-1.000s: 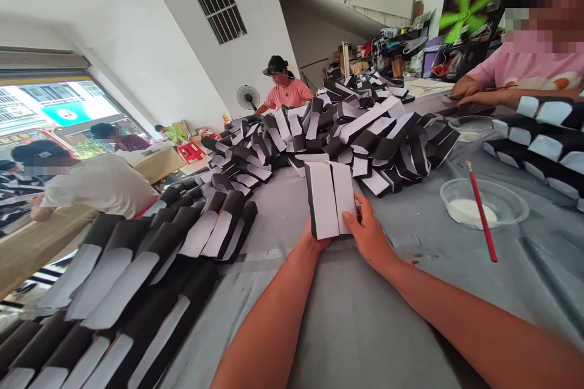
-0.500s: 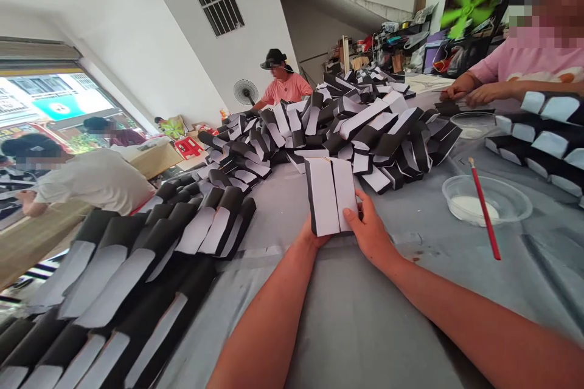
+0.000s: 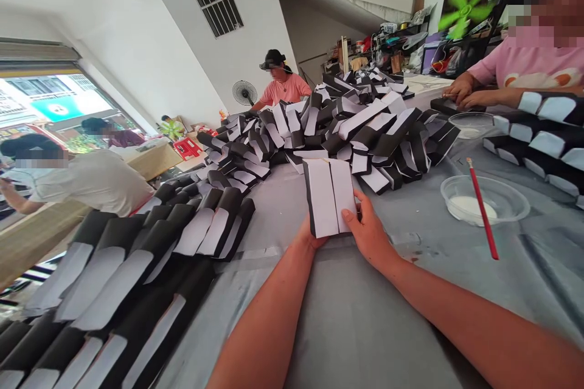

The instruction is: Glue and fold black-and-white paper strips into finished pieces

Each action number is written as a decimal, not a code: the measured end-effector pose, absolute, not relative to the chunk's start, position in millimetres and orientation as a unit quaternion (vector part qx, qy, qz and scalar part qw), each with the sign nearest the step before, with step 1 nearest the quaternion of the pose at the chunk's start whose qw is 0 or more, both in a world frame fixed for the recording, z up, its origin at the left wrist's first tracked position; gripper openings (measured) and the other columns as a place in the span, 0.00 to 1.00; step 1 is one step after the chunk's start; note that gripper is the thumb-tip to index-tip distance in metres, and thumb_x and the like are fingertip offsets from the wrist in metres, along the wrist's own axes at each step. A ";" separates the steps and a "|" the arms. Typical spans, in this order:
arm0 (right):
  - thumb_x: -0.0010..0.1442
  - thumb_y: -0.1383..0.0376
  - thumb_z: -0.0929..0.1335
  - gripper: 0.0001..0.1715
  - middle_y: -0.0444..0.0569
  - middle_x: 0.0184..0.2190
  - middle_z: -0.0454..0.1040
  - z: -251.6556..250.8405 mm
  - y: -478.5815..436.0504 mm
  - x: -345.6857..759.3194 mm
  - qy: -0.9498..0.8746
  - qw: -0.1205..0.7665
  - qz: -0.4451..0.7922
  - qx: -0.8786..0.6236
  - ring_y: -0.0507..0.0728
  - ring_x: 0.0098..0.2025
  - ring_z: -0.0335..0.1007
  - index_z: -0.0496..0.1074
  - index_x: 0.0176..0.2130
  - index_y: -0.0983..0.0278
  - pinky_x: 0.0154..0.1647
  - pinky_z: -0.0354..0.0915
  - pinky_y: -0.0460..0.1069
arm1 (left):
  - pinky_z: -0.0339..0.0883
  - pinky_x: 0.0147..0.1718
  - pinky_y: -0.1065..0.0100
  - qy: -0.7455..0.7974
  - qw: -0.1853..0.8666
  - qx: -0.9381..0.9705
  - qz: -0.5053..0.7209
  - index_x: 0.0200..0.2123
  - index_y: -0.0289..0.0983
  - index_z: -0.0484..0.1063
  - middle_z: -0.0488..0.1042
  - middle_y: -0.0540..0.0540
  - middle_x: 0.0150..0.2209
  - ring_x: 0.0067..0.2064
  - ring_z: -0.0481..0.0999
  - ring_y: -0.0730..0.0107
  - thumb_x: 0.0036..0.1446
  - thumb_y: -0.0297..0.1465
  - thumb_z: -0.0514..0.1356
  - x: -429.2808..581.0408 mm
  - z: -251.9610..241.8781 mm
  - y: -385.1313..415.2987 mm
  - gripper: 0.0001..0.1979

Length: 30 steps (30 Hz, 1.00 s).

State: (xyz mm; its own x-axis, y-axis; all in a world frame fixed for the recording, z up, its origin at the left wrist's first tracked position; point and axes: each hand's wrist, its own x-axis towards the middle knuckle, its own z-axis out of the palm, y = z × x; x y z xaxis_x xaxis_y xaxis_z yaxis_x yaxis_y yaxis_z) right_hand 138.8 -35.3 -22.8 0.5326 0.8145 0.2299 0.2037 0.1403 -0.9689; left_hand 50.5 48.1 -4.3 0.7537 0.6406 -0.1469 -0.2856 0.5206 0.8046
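Observation:
Both my hands hold a white-faced cardboard piece with black edges [image 3: 327, 197], upright on the grey table cover [image 3: 347, 328]. A centre seam divides its white face. My right hand [image 3: 368, 231] grips its lower right side, with the fingers curled round the edge. My left hand [image 3: 311, 236] is mostly hidden behind the piece's lower left corner. A large heap of similar black-and-white pieces [image 3: 328, 127] lies just beyond my hands, and neat rows of them [image 3: 128, 267] fill the table's left side.
To my right, a clear plastic bowl of white paste [image 3: 483, 200] holds a red-handled brush [image 3: 482, 213]. More rows [image 3: 538, 146] lie beyond it. A co-worker in pink [image 3: 533, 67] works at the far right, and other people sit around the room.
The view has drifted slightly. My hands still hold the piece in nearly the same place, and the co-worker at the left has shifted.

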 end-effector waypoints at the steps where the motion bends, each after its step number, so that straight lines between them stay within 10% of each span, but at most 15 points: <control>1: 0.56 0.55 0.62 0.31 0.53 0.47 0.72 -22.7 -35.4 138.8 -0.418 0.628 0.242 -0.609 0.59 0.46 0.69 0.59 0.57 0.63 0.46 0.66 0.56 | 0.60 0.55 0.52 0.218 0.844 0.406 0.274 0.36 0.30 0.76 0.79 0.37 0.37 0.51 0.73 0.48 0.56 0.34 0.55 50.4 -4.1 48.0 0.14; 30: 0.56 0.57 0.62 0.32 0.53 0.48 0.71 -24.1 -35.5 139.6 -0.415 0.628 0.254 -0.608 0.60 0.47 0.68 0.58 0.58 0.61 0.48 0.65 0.58 | 0.62 0.54 0.53 0.222 0.842 0.403 0.282 0.35 0.32 0.77 0.80 0.38 0.36 0.49 0.74 0.50 0.55 0.33 0.57 50.7 -2.2 45.1 0.12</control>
